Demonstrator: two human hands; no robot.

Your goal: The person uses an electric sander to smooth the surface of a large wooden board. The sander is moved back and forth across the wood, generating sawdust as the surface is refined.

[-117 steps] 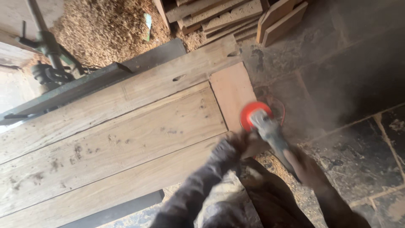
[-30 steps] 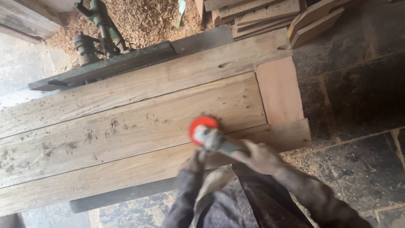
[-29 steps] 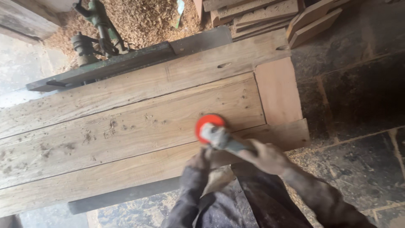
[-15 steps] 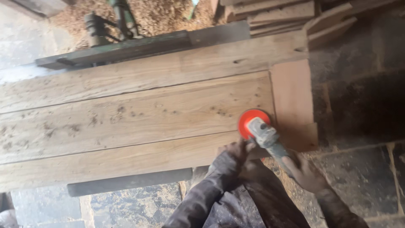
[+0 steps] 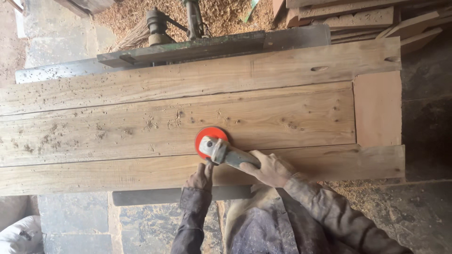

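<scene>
R hand clenched round grinder body, L hand gripping its side handle; red disc flat on door panel, near front edge, mid-length.

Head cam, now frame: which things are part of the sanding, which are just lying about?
In use:
sander with red disc
left hand at its side
right hand on its body
plank panel

Lying about:
green machine
sawdust heap
stacked boards
white sack
</scene>
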